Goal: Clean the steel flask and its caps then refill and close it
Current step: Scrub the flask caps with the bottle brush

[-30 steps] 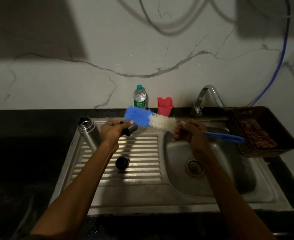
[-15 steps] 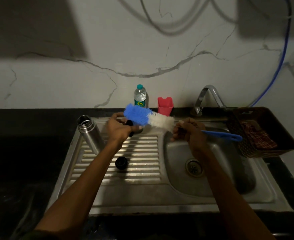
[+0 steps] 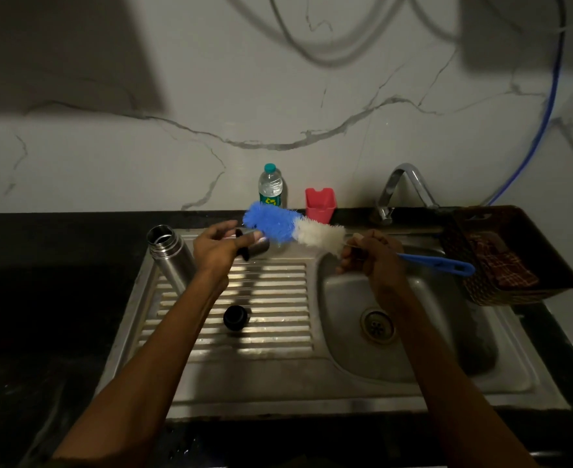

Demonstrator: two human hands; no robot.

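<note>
A: What has each grip got?

B: The left hand (image 3: 216, 253) has its fingers curled round the steel cap (image 3: 256, 246), pinching it from the side with the cap's mouth turned toward the brush (image 3: 293, 228). The right hand (image 3: 374, 256) is closed on the brush's thin stem, just behind the white bristles, with the blue handle sticking out past it toward the basket (image 3: 511, 251).

A: Are the bristles inside the cap?

B: The blue tip is at the cap, touching or just beside it. I can't tell whether it has gone in.

A: How will the cap handle?

B: I'd judge it light, rigid and probably slick if wet, so a hold round the outer wall suits it and keeps the mouth free. The brush is soft at the head and likely springy along the stem, so holding near the bristles should give better control.

A: And the rest?

B: The flask (image 3: 170, 256) stands open on the sink's (image 3: 211, 373) drainboard, just left of the left wrist. The black cap (image 3: 235, 317) lies on the ribs nearer the person. A water bottle (image 3: 270, 190) and a red cup (image 3: 320, 206) stand on the desk (image 3: 59, 238) at the wall.
</note>
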